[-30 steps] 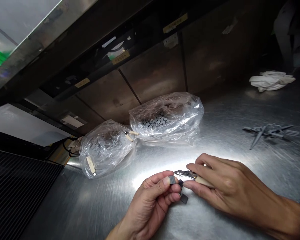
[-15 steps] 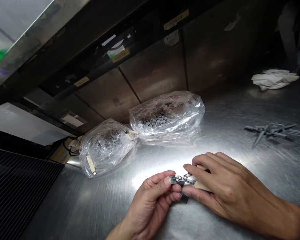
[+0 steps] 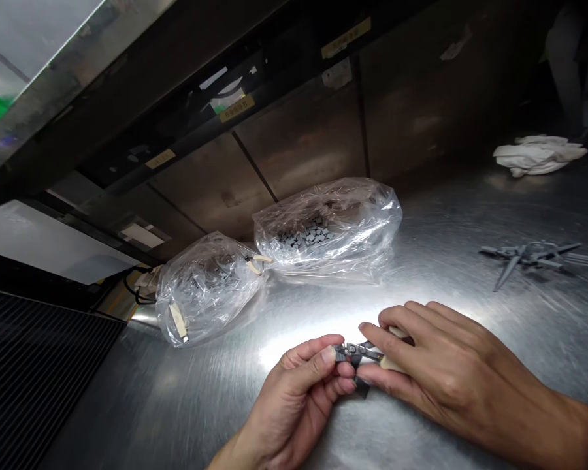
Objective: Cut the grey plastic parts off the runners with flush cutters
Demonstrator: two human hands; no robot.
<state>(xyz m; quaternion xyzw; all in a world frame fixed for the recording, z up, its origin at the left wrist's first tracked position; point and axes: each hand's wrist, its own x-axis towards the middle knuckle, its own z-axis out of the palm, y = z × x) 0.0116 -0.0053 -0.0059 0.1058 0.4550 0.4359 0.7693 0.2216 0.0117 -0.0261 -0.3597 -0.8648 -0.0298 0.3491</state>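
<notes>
Left hand (image 3: 294, 388) is pinching a small dark grey block (image 3: 340, 353) between thumb and fingers, with the thumb hiding part of it. Right hand (image 3: 451, 365) is closed around small steel pliers (image 3: 360, 350), and my fingers are covering most of the cream handle (image 3: 392, 363). The jaws are closed up at the block, but I can't tell if they're biting it or only touching. A dark square piece (image 3: 361, 388) is showing just below my left fingers, partly hidden. Can't tell if it's lying on the steel table (image 3: 176, 405) or held.

Glare is washing out the table around my hands. Beyond them, two clear plastic bags are lying side by side and touching: the right one (image 3: 326, 232) is showing grey blocks (image 3: 304, 235), while wrinkles are blurring the left one's (image 3: 206, 287) contents. Off to the right, a grey branched plastic part (image 3: 534, 258) and a white cloth (image 3: 539, 155) are lying apart. A dim figure (image 3: 566, 65) is cut off at the frame's top right, too dark to make out.
</notes>
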